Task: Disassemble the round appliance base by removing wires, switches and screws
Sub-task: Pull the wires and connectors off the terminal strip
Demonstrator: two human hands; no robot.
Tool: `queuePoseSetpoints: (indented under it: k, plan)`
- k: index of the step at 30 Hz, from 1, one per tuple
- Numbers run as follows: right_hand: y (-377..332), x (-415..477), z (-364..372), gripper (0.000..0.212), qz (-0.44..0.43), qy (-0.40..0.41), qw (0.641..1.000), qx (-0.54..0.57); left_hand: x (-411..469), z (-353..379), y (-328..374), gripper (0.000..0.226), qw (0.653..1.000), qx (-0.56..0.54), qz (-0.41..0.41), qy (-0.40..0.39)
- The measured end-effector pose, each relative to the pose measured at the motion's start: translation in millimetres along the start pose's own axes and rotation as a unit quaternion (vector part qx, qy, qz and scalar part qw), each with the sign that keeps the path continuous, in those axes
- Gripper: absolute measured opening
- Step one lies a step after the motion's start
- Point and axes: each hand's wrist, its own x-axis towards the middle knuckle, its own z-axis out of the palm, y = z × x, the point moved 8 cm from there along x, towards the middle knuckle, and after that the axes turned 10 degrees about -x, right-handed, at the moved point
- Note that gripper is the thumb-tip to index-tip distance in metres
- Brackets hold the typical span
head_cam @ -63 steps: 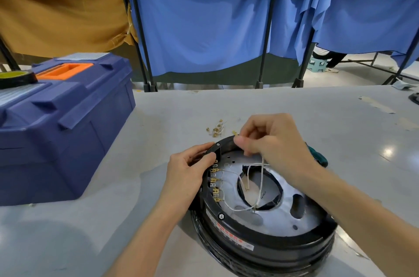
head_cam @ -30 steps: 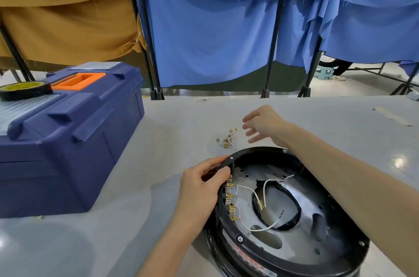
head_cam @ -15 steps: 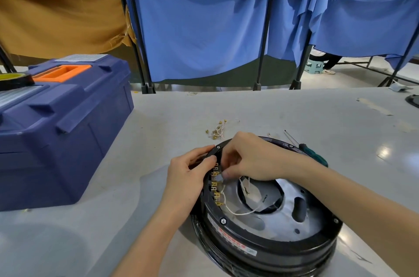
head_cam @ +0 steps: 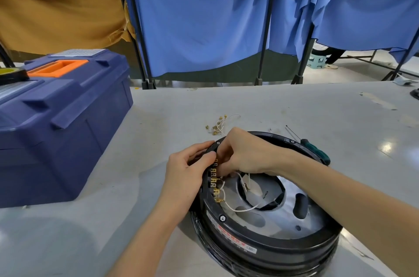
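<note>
A: Quick pass, big stuff first?

B: On my feed: grey tabletop (head_cam: 158,113), with blue curtains (head_cam: 204,27) on black poles past its far edge. Mustard cloth (head_cam: 56,4) hangs far left. A navy toolbox (head_cam: 68,131) with an orange handle sits at the left edge, lid closed, tape roll (head_cam: 11,73) on top.

A: Task item?

B: Round appliance base (head_cam: 267,253), black, open side up, flat on the tabletop at the near edge, right of centre. Silver plate inside with a big centre hole.

A: Grips?

B: Left grip (head_cam: 183,177) grasps the base's left rim, thumb over the top, fingers outside. Right grip (head_cam: 247,154) comes in over the far rim with its fingers curled down. It's pinching one of the white wires (head_cam: 240,209) at the brass terminals (head_cam: 214,180). Fingertips are mostly hidden, so I can't tell which terminal.

A: Small bits?

B: Green-handled screwdriver (head_cam: 314,148) lies on the tabletop at the base's far right rim; touching or just behind it, can't tell. The white wires loop from the terminal row into the centre hole. Loose wire ends (head_cam: 218,126) with brass clips lie mid-tabletop, just beyond the base's far rim. One hex screw (head_cam: 222,218) sits in the rim, near left.
</note>
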Motion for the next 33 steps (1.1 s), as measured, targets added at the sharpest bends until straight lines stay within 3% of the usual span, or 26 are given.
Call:
queuePoseSetpoints:
  k: [10,19,33]
  plan:
    - [6,4,5,0.03,0.076,0.028,0.997,0.018,0,0,1,0.024,1.0,0.014,0.004,0.001]
    - [10,4,6,0.02,0.131,0.045,0.99,0.038,-1,-1,3,0.023,1.0,0.023,0.002,0.008]
    - [10,2,9,0.024,0.144,0.043,0.988,0.031,-3,-1,3,0.023,1.0,0.023,-0.005,0.012]
